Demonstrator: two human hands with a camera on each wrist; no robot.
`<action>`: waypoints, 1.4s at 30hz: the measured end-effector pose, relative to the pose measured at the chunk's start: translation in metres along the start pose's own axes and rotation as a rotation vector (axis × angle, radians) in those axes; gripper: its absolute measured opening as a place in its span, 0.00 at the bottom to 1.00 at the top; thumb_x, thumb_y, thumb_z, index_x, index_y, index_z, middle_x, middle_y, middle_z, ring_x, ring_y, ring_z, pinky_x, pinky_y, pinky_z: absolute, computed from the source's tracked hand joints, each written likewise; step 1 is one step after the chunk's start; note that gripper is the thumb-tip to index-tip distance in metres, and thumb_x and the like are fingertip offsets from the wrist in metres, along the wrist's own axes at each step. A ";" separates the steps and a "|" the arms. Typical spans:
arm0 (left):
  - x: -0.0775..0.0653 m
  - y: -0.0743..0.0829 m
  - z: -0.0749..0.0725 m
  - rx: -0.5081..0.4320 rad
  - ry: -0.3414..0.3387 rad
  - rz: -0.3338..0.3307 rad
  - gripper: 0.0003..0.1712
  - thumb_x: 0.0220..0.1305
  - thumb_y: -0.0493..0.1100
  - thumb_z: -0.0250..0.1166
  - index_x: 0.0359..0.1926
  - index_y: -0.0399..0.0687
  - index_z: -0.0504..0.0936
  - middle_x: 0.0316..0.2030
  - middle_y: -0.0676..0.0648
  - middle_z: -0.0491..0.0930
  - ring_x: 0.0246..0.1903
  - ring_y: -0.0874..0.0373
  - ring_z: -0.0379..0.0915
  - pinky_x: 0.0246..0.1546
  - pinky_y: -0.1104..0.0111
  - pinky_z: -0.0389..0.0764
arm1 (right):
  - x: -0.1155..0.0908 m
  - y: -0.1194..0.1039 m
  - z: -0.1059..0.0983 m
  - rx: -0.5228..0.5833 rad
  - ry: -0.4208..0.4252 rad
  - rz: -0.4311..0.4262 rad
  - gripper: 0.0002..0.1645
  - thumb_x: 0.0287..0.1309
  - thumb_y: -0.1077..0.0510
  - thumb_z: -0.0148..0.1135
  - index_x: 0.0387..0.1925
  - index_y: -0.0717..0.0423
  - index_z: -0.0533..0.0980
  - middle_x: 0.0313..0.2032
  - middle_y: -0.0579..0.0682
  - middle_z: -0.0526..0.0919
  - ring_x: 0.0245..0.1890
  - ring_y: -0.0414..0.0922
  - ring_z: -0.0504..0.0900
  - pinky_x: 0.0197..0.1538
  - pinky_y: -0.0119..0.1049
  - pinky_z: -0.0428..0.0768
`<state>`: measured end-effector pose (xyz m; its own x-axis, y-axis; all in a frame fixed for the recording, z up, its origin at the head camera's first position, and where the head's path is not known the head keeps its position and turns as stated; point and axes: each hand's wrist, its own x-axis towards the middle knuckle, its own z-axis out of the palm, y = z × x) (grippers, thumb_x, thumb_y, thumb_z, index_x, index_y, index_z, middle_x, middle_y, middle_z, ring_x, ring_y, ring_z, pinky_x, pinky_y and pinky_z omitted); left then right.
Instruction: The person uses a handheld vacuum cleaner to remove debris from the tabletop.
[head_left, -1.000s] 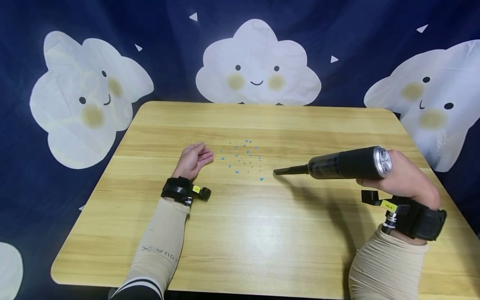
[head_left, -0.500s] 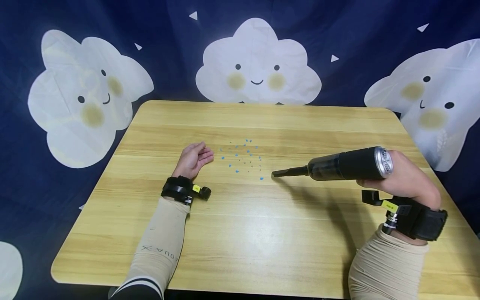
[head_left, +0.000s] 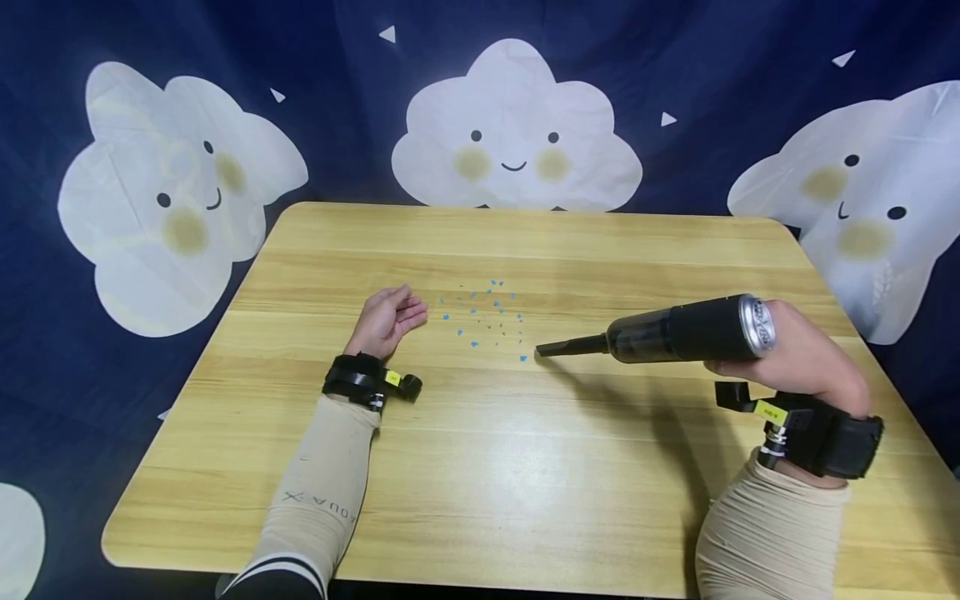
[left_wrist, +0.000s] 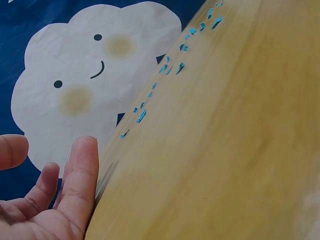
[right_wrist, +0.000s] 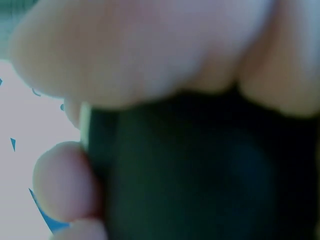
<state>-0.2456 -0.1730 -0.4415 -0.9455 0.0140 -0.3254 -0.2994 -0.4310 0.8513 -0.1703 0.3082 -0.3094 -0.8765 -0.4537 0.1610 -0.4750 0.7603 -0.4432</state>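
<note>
My right hand (head_left: 813, 350) grips a black handheld vacuum cleaner (head_left: 675, 333) with a silver end cap. Its narrow nozzle (head_left: 573, 345) points left and down, the tip close to the nearest blue scrap (head_left: 523, 358). In the right wrist view, blurred fingers (right_wrist: 65, 180) curl round the dark handle (right_wrist: 200, 170). Small blue scraps (left_wrist: 181, 68) lie scattered over the middle of the table, with a few darker specks among them. Just left of them my left hand (head_left: 386, 321) rests on the wood, palm turned inward, fingers loose and holding nothing.
The light wooden table (head_left: 465, 500) has rounded corners. Behind it hangs a dark blue curtain (head_left: 337, 100) printed with smiling white clouds. A black camera strap (head_left: 356, 379) circles the left wrist, another strap (head_left: 832, 437) the right.
The vacuum cleaner in my right hand has shifted slightly left, its nozzle tip nearing the closest blue scrap. My left hand and the scraps show no movement.
</note>
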 end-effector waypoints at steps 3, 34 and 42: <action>0.001 0.000 0.001 0.001 -0.001 0.000 0.23 0.74 0.42 0.49 0.61 0.30 0.58 0.43 0.42 0.69 0.41 0.53 0.74 0.46 0.68 0.82 | 0.001 0.000 0.000 -0.006 0.007 -0.004 0.25 0.29 0.60 0.81 0.36 0.55 0.80 0.28 0.49 0.84 0.25 0.35 0.75 0.27 0.36 0.76; 0.003 0.002 0.004 0.000 0.002 -0.003 0.24 0.74 0.42 0.49 0.62 0.30 0.57 0.45 0.40 0.69 0.41 0.53 0.75 0.50 0.66 0.80 | 0.007 -0.002 0.001 -0.025 0.005 -0.070 0.24 0.27 0.62 0.80 0.34 0.53 0.80 0.25 0.45 0.82 0.22 0.34 0.73 0.24 0.35 0.75; 0.000 0.002 0.001 -0.017 0.009 -0.006 0.23 0.74 0.42 0.49 0.60 0.29 0.58 0.43 0.41 0.69 0.39 0.54 0.75 0.49 0.65 0.81 | 0.007 -0.002 0.004 -0.019 -0.008 -0.071 0.24 0.28 0.62 0.80 0.35 0.54 0.80 0.25 0.46 0.82 0.22 0.34 0.73 0.24 0.35 0.75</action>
<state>-0.2461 -0.1727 -0.4395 -0.9424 0.0089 -0.3342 -0.3029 -0.4459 0.8423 -0.1755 0.3020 -0.3107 -0.8399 -0.5105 0.1843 -0.5374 0.7347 -0.4140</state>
